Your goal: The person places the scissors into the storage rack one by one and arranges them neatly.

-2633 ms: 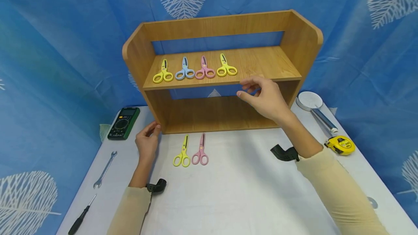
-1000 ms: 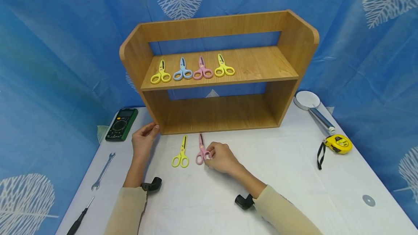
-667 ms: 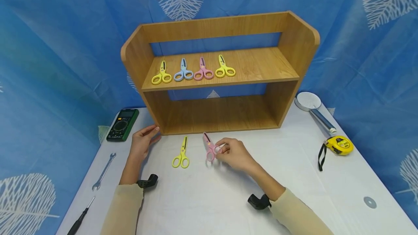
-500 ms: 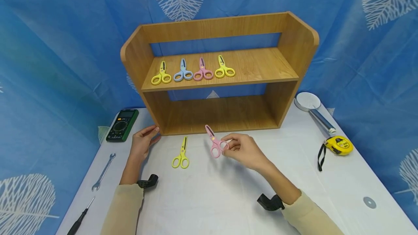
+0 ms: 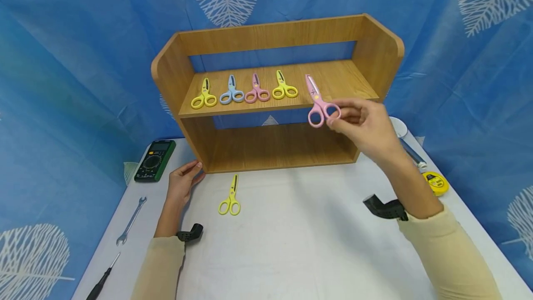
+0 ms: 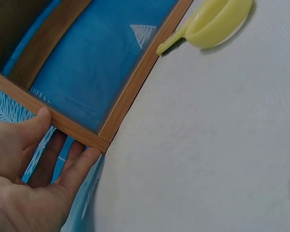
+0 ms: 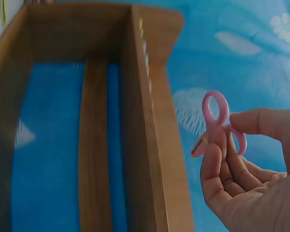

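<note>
My right hand (image 5: pixel 366 128) pinches one handle loop of pink scissors (image 5: pixel 318 100), blades up, in front of the upper shelf's edge. In the right wrist view thumb and fingers meet on the loop of the pink scissors (image 7: pixel 216 117). My left hand (image 5: pixel 181 184) touches the lower left corner of the wooden shelf (image 5: pixel 283 149); in the left wrist view its fingertips rest against the side panel. On the upper board lie yellow scissors (image 5: pixel 205 94), blue scissors (image 5: pixel 231 90), pink scissors (image 5: pixel 256 90) and more yellow scissors (image 5: pixel 283 86). Another yellow pair of scissors (image 5: pixel 232 194) lies on the table.
At the left are a multimeter (image 5: pixel 155 160), a wrench (image 5: pixel 131 221) and a screwdriver (image 5: pixel 100 284). To the right, my forearm partly covers a magnifying glass (image 5: pixel 413 153) and a yellow tape measure (image 5: pixel 436 183). A blue curtain (image 5: pixel 83 59) hangs behind the white table (image 5: pixel 283 240).
My right hand came down from the shelf, took the pink scissors from the table, and lifted them up and right to the upper board's front. The left hand stays at the shelf corner.
</note>
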`<state>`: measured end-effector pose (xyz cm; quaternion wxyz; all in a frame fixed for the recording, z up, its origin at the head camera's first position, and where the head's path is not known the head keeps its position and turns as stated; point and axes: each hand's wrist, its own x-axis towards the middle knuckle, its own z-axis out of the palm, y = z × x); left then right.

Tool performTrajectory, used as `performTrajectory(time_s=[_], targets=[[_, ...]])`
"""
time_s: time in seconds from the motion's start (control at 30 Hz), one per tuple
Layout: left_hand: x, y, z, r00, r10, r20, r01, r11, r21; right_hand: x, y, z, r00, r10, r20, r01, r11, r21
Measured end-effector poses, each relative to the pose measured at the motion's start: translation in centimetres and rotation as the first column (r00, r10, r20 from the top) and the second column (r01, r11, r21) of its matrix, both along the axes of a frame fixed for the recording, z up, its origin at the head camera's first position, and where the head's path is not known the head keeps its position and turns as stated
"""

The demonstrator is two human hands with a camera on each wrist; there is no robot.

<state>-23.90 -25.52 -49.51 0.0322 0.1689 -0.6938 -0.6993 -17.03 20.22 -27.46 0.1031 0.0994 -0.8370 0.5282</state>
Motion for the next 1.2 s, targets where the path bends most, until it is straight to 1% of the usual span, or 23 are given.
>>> performTrajectory(time_s=[0.03,0.13,0.2,0.3,0.43,0.57,0.8,0.9,0.97,1.07,1.13,1.2], targets=[[0.0,0.0,0.0,1.0,0.001,-0.003,-0.001,1.0,0.005,-0.8,0.2,0.4,1.0,-0.024,0.002,0.024,1.0,0.005],[0.0,0.0,-0.1,1.0,0.009,-0.008,-0.009,0.999,0.039,-3.5,0.7,1.2,0.998,-0.062,0.006,0.062,0.998,0.025],[-0.1,0.1,-0.1,1.0,0.014,-0.007,-0.013,0.998,0.062,-5.2,0.9,1.5,0.997,-0.07,0.011,0.07,0.996,0.052],[-0.1,0.2,0.0,1.0,0.015,0.004,-0.015,0.997,0.08,-7.2,1.1,1.8,0.995,-0.089,0.038,0.084,0.99,0.117],[-0.1,0.3,0.1,1.0,0.02,0.019,-0.021,0.997,0.077,-9.2,0.8,1.9,0.988,-0.117,0.097,0.095,0.973,0.21],[-0.1,0.3,0.0,0.999,0.02,0.025,-0.021,0.997,0.076,-10.3,0.3,1.8,0.983,-0.121,0.14,0.078,0.957,0.278],[0.2,0.3,0.0,0.999,0.012,0.035,-0.014,0.998,0.061,-11.0,-0.2,1.5,0.983,-0.107,0.148,0.046,0.929,0.366],[0.2,0.3,0.0,0.999,0.018,0.03,-0.02,0.998,0.06,-11.0,-0.2,1.5,0.983,-0.095,0.155,0.031,0.928,0.372],[0.2,0.3,0.0,0.999,0.023,0.024,-0.025,0.998,0.062,-10.9,-0.1,1.5,0.985,-0.095,0.144,0.036,0.928,0.372],[0.2,0.3,0.1,0.999,0.022,0.024,-0.023,0.998,0.061,-9.8,0.1,1.4,0.989,-0.113,0.095,0.072,0.93,0.36],[0.2,0.2,0.2,0.999,0.014,0.029,-0.016,0.998,0.067,-8.4,0.2,1.2,0.992,-0.121,0.045,0.099,0.939,0.33],[0.1,0.2,0.3,0.999,0.002,0.032,-0.004,0.998,0.07,-6.6,0.1,0.8,0.993,-0.121,-0.004,0.117,0.946,0.303]])
